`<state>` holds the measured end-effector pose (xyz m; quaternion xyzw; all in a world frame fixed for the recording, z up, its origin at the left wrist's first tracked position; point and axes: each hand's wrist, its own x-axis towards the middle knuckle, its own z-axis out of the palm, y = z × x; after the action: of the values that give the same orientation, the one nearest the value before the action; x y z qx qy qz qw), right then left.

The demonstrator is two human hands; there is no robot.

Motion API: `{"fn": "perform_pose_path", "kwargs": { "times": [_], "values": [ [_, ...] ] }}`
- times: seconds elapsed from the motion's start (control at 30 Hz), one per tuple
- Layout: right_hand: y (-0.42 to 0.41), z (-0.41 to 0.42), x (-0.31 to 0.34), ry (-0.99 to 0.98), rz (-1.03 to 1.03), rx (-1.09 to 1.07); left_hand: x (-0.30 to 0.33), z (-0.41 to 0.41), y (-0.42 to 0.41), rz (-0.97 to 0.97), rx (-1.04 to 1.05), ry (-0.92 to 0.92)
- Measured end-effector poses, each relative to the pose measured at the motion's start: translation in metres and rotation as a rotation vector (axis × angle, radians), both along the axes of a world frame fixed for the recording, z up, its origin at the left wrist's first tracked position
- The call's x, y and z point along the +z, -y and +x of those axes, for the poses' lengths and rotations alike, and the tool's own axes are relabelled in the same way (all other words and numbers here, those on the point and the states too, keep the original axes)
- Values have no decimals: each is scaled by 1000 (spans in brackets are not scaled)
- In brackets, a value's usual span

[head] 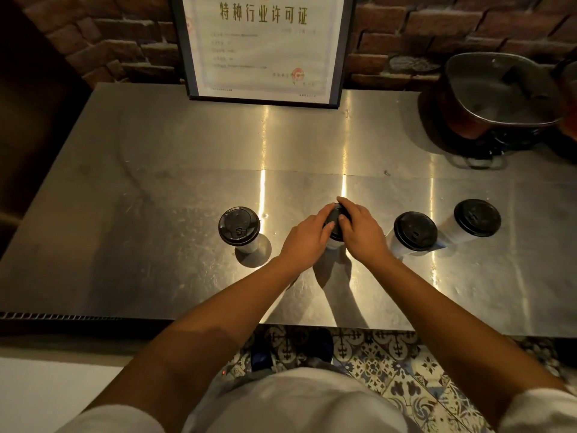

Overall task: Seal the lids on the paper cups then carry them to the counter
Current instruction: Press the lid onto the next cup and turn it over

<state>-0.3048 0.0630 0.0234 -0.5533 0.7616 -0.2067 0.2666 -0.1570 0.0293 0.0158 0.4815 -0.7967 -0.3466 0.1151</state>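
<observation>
So the person's got both hands clamped on one black lid (335, 217), pressing it onto a paper cup (334, 243) mid-counter (156, 182). Left hand (307, 234) grips from 9 o'clock, right hand (362, 228) from 3 o'clock. One lidded cup (239, 228) sits off at 9 o'clock, two more (415, 231) (477, 217) at 3 o'clock. Framed certificate (265, 48) leans at 12, a dark pot (496, 95) up around 2.

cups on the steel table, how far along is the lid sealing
All four cups wear black lids. Both hands, left and right, press the lid of the second cup from the left. Whether the left cup and the two right cups are fully sealed cannot be told. Carrying is still left.
</observation>
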Motion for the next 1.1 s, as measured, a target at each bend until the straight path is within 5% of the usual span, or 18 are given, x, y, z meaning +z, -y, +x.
{"fn": "perform_pose_path", "kwargs": {
  "times": [0.4, 0.6, 1.1],
  "values": [
    [-41, 25, -3, 331, -6, -161, -10, 31, -42, -25, 21, -114],
    [-32, 43, -1, 26, -42, -170, -17, 34, -55, 107, 173, -298],
    [1, 31, -12, -80, 136, 22, -16, 19, -57, 408, 348, -504]
  ]
}}
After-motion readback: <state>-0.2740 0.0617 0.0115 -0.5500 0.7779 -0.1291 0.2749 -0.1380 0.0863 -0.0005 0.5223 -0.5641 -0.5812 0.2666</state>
